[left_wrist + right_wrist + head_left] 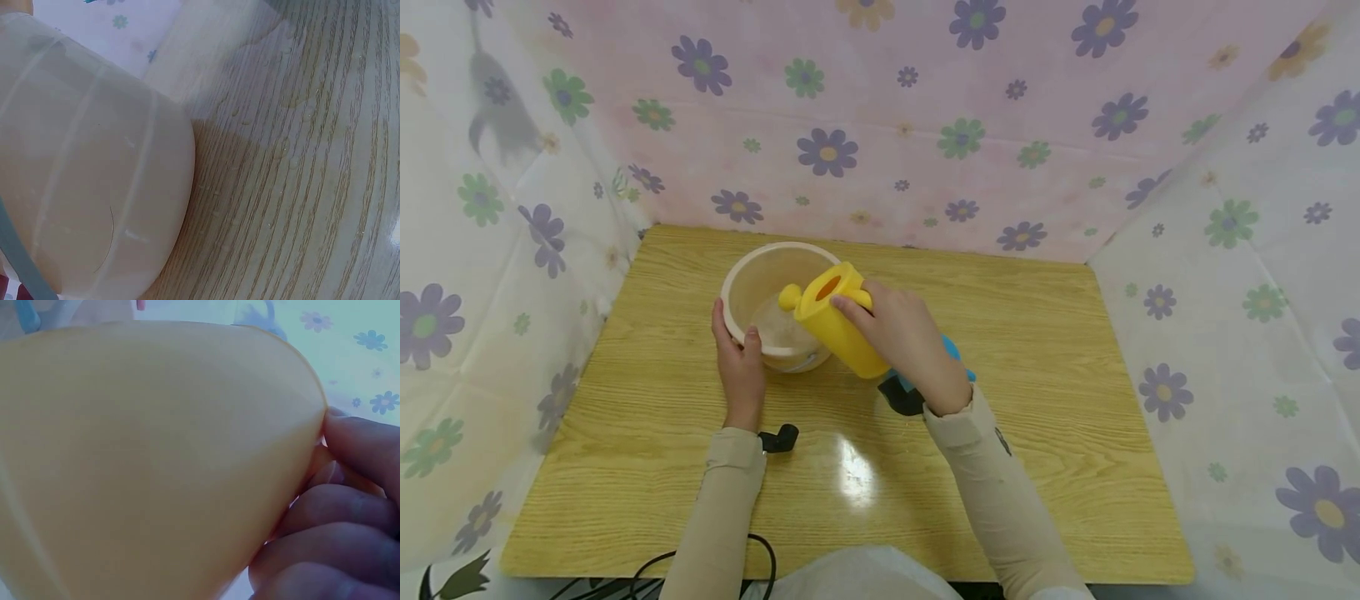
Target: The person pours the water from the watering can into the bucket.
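A pale, cream-coloured bucket (741, 275) stands on the wooden table, its mouth facing up. My left hand (742, 371) holds it at the near left, fingers along the outer wall and thumb at the rim. In the left wrist view the ribbed wall of the bucket (106, 156) fills the left side. My right hand (906, 333) grips the handle of a yellow watering can (842, 329), tilted with its round spout head over the bucket's right side. The right wrist view shows curled fingers (337, 531) beside the can's large body (150, 456).
A blue object (952, 347) lies partly hidden behind my right wrist. Water drops (284, 147) dot the tabletop (1037, 467) near the bucket. Flower-patterned cloth (895, 108) encloses the back and sides. A black cable (767, 550) runs by my left forearm at the front edge.
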Demonstrator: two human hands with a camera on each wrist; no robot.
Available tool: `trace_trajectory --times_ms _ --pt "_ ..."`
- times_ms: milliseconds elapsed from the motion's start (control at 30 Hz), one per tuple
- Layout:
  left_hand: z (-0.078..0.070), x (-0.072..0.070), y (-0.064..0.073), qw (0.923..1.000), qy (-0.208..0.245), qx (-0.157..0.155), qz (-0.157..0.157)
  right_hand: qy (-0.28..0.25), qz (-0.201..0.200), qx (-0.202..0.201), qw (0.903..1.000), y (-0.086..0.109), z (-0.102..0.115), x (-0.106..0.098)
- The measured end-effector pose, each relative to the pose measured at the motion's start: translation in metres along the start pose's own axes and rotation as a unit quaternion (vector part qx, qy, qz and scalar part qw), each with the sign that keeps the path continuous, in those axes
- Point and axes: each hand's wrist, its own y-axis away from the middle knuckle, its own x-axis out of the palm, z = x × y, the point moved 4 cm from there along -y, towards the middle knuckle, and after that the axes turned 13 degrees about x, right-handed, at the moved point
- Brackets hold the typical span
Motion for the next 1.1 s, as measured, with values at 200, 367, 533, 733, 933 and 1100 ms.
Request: trace_trajectory --times_ms 200,367,533,733,933,1100 --pt "0.001 0.0 -0.002 1.0 0.005 0.004 -0.003 0.004 0.0 0.005 1.0 -0.004 0.001 0.0" --pt "0.019 0.001 -0.004 0.9999 -0.014 0.002 -0.009 -0.007 -0.001 0.003 1.0 -0.008 0.002 -0.001" --pt "0.026 0.001 -0.005 0.9996 -0.027 -0.002 -0.011 -0.005 0.009 0.004 0.9999 -0.013 0.003 -0.002" --pt "0.028 0.001 -0.005 0.9997 -0.021 -0.008 -0.006 0.006 0.003 -0.009 0.9999 -0.017 0.006 -0.002" --pt "0.027 0.001 -0.005 0.9999 -0.014 -0.009 -0.004 0.005 0.004 -0.012 0.9999 -0.02 0.008 0.0" --pt "0.027 0.001 -0.006 0.9999 -0.011 -0.001 -0.003 0.004 0.006 -0.004 1.0 -0.021 0.007 0.001"
